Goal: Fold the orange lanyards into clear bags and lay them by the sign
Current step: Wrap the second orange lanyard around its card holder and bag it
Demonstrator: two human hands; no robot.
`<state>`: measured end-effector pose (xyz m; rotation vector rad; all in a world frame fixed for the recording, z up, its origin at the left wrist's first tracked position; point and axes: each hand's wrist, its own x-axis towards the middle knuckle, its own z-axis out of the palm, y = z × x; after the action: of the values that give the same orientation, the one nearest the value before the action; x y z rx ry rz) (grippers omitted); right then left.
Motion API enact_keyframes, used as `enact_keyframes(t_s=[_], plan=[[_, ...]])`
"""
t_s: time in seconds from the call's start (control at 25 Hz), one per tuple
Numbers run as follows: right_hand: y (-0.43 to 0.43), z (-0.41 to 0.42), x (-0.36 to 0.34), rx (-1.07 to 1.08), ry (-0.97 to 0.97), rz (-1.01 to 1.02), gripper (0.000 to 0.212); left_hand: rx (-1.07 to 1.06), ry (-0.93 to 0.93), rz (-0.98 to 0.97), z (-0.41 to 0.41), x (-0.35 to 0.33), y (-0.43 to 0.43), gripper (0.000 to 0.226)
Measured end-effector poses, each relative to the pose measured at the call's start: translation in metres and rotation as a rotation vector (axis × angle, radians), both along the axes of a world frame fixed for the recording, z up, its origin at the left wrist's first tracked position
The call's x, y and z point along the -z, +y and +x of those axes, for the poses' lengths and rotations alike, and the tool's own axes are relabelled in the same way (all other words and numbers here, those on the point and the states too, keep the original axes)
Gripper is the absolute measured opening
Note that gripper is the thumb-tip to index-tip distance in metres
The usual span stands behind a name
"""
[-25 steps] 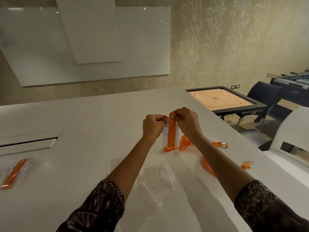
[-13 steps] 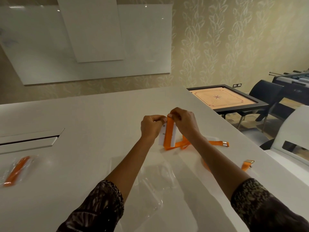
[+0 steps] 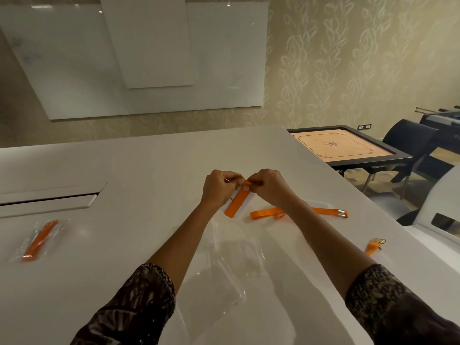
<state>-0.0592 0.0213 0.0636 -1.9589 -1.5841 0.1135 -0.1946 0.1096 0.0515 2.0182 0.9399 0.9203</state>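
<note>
My left hand and my right hand meet above the white table, both pinching the top of an orange lanyard wrapped over a small white card. The card hangs tilted, its lower end to the left. The lanyard's loose strap trails on the table to a metal clip on the right. A bagged orange lanyard lies at the far left. Clear bags lie flat between my forearms.
Another orange lanyard end with a clip lies near the table's right edge. A recessed slot sits in the table at left. Beyond the table stand a carrom board, dark chairs and a white chair.
The card with the lanyard has tilted from upright to slanting down-left, and both hands have closed tighter at its top. The loose strap now lies stretched on the table.
</note>
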Motion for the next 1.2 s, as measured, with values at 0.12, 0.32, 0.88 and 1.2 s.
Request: enact_keyframes(t_s=[0.12,0.32,0.88,1.2], plan=[[0.003,-0.011,0.004,0.030,0.027,0.021,0.020,0.008,0.019,0.004,-0.010,-0.003,-0.001,0.019],[0.006,-0.024,0.022,0.217,0.190,0.099,0.015,-0.214,0.212,0.095,-0.037,0.008,-0.002,0.024],[0.004,-0.039,0.047,0.456,0.600,0.186,0.016,-0.129,0.594,0.234,-0.102,0.077,0.002,0.029],[-0.009,-0.044,0.062,0.512,0.702,0.237,0.012,-0.309,0.617,0.353,-0.086,0.071,0.002,0.033]])
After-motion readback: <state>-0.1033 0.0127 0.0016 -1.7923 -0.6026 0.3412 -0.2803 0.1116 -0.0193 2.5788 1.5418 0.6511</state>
